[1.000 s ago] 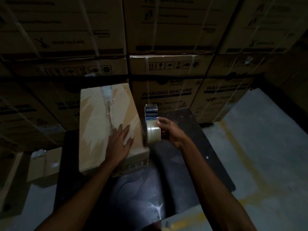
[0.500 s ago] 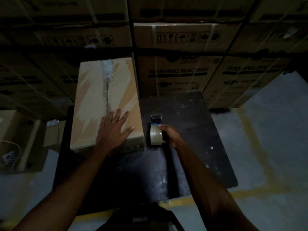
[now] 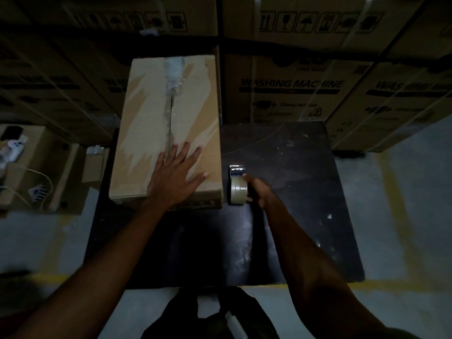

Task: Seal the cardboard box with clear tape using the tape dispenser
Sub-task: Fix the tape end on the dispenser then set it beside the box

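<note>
Dark table [image 3: 293,167]: cardboard box [image 3: 151,133], tape dispenser [image 3: 237,185].

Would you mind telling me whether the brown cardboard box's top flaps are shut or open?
Shut: the brown cardboard box has flaps lying flat, meeting at a centre seam under the left hand. Clear tape covers only the far end.

I saw a matt brown cardboard box [image 3: 171,128] scuffed with pale torn patches, crinkled glossy clear tape [image 3: 174,74] at its far end, a shiny tape dispenser [image 3: 237,185], a dark, scratched, dull table [image 3: 293,192].
</note>
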